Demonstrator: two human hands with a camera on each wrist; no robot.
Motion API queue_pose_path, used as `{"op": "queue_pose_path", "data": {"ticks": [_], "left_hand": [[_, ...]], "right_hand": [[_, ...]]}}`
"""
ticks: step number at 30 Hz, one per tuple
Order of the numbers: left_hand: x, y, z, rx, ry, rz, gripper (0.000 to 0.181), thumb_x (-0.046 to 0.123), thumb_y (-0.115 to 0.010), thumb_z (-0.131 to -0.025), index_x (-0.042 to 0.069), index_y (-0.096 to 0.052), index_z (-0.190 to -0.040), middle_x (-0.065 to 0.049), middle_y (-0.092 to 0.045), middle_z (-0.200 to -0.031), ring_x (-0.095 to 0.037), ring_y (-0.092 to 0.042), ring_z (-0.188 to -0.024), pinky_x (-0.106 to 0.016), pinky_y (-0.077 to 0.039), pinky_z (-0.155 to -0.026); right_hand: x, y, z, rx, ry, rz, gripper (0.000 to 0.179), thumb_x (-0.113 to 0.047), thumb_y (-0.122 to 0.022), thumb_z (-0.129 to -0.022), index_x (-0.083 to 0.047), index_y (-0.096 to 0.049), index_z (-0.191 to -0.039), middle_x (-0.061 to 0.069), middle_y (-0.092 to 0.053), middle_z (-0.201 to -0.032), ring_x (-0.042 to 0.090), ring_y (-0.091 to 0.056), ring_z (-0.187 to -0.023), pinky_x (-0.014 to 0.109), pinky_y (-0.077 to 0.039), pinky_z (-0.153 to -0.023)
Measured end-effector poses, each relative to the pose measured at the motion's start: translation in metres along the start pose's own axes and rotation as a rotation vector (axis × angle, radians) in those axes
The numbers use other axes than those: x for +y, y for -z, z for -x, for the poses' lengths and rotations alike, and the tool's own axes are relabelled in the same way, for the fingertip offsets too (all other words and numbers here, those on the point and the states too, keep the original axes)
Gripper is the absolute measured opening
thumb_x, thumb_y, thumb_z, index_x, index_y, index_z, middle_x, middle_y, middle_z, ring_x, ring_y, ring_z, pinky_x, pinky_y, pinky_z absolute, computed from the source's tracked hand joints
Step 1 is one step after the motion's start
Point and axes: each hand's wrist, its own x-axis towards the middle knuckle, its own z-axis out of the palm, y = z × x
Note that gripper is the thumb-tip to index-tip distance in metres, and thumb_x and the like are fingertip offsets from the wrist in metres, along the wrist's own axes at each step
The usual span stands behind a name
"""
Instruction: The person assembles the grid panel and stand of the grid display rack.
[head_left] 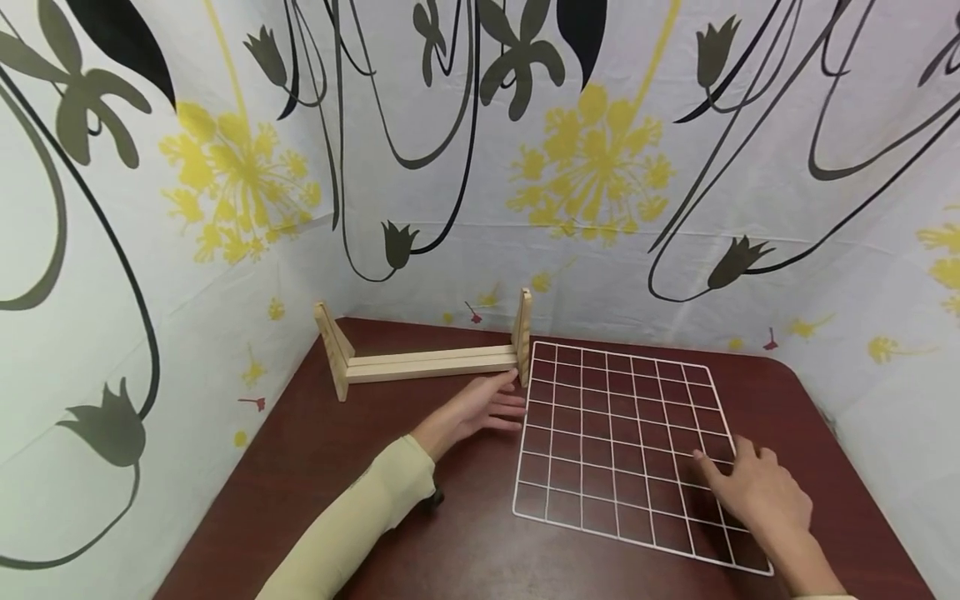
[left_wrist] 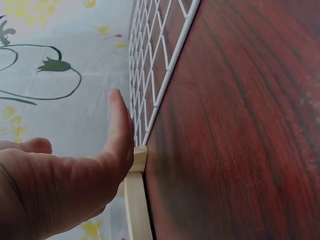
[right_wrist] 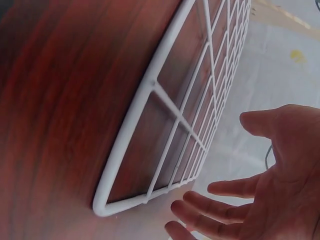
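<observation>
A white wire grid panel (head_left: 618, 535) lies flat on the dark red tabletop. Behind my left hand (head_left: 476, 410) stands a light wooden stand (head_left: 431, 364), two upright ends joined by a long crossbar. That hand reaches in with extended fingers, their tips right by the grid's left edge and the stand's right upright. In the left wrist view, the stand (left_wrist: 138, 205) shows just past the fingers. My right hand (head_left: 765, 492) hovers at the grid's right edge, thumb over the mesh and fingers beyond the rim. The right wrist view shows its fingers (right_wrist: 220, 207) loosely spread, holding nothing.
The dark red table (head_left: 300, 475) has a rounded back right corner. A white cloth (head_left: 450, 192) printed with yellow and grey flowers hangs behind it and along both sides. A small black object (head_left: 432, 500) shows under the left sleeve.
</observation>
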Motion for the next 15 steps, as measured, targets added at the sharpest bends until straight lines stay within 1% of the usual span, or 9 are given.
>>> {"op": "queue_pose_path", "data": {"ticks": [3,8,12,15], "left_hand": [[-0.003,-0.001,-0.007,-0.015,0.015,0.023,0.085,0.051,-0.057,-0.091,-0.011,-0.029,-0.142,-0.033,-0.050,-0.135,-0.043,-0.054,-0.124,-0.051,-0.051,-0.094],[-0.004,-0.003,-0.015,-0.005,0.039,-0.019,0.084,0.050,-0.056,-0.092,-0.015,-0.031,-0.139,-0.032,-0.054,-0.132,-0.042,-0.057,-0.121,-0.051,-0.052,-0.093],[-0.002,-0.005,-0.019,0.007,0.058,-0.061,0.079,0.048,-0.054,-0.094,-0.015,-0.034,-0.137,-0.031,-0.055,-0.130,-0.042,-0.059,-0.118,-0.051,-0.052,-0.092],[-0.001,-0.004,-0.022,0.020,0.070,-0.082,0.075,0.046,-0.052,-0.095,-0.015,-0.037,-0.136,-0.030,-0.056,-0.129,-0.041,-0.060,-0.116,-0.051,-0.053,-0.091]], "right_hand": [[0.005,0.001,-0.003,-0.007,-0.008,0.002,0.110,-0.086,-0.026,-0.081,0.007,-0.029,-0.140,0.042,-0.035,-0.127,0.058,-0.053,-0.092,0.053,-0.041,-0.051],[0.012,0.003,-0.012,-0.028,0.000,0.000,0.108,-0.084,-0.026,-0.082,0.012,-0.035,-0.132,0.043,-0.038,-0.122,0.058,-0.053,-0.089,0.054,-0.042,-0.053],[0.020,0.003,-0.022,-0.068,0.022,-0.003,0.105,-0.079,-0.030,-0.086,0.017,-0.037,-0.127,0.043,-0.040,-0.121,0.058,-0.051,-0.095,0.056,-0.044,-0.061],[0.025,0.004,-0.030,-0.087,0.038,-0.011,0.095,-0.069,-0.035,-0.090,0.018,-0.038,-0.127,0.044,-0.039,-0.123,0.060,-0.048,-0.101,0.058,-0.044,-0.067]]}}
